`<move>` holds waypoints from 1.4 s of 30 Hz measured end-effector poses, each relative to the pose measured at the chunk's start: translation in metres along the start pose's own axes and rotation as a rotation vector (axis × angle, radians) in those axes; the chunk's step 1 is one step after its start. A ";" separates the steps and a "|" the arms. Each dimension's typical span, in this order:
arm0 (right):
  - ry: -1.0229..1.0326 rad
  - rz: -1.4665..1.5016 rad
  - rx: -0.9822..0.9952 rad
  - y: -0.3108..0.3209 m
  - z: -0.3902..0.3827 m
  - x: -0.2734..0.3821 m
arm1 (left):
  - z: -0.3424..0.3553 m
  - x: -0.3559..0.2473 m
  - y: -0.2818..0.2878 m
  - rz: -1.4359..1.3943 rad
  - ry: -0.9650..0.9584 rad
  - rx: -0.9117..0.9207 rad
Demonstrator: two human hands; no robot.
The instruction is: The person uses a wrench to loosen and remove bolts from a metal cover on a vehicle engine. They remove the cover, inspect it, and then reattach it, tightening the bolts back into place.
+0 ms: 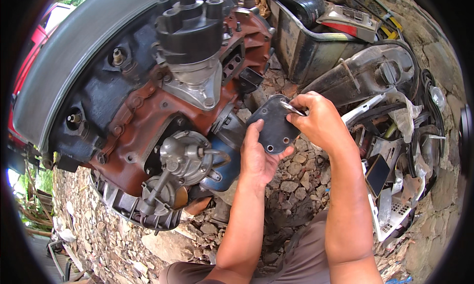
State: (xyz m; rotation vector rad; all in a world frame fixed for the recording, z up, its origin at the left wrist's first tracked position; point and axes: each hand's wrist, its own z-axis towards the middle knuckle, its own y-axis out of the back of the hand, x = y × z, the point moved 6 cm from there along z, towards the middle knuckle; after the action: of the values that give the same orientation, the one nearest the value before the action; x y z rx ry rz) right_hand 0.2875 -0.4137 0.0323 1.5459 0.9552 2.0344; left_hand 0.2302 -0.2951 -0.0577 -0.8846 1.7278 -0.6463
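Head view: the left hand (259, 158) grips one black cover plate (272, 128) at 3 o'clock from centre; the right hand (318, 120) pinches one silver metal piece (290, 106) at its 1 o'clock edge. Between 9 and 11 o'clock: two spark plugs (118, 57), one distributor cap (190, 37).

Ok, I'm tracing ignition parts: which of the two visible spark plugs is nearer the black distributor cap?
The upper spark plug; the lower plug sits farther left of the distributor cap.
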 end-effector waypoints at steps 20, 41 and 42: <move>-0.109 0.795 -0.545 0.039 0.090 -0.006 | -0.047 -0.005 -0.006 0.112 -0.025 -0.174; 0.005 1.060 -0.214 -0.043 0.119 -0.050 | -0.067 0.003 0.012 0.068 -0.040 -0.228; -0.010 0.996 -0.088 -0.049 0.115 -0.043 | -0.067 0.005 0.014 0.056 -0.037 -0.236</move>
State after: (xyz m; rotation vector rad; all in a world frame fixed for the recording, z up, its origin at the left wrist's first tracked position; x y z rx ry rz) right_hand 0.4053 -0.3780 -0.0150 2.2359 0.0148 2.5997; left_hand 0.1623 -0.2905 -0.0503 -0.9994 1.8136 -0.3915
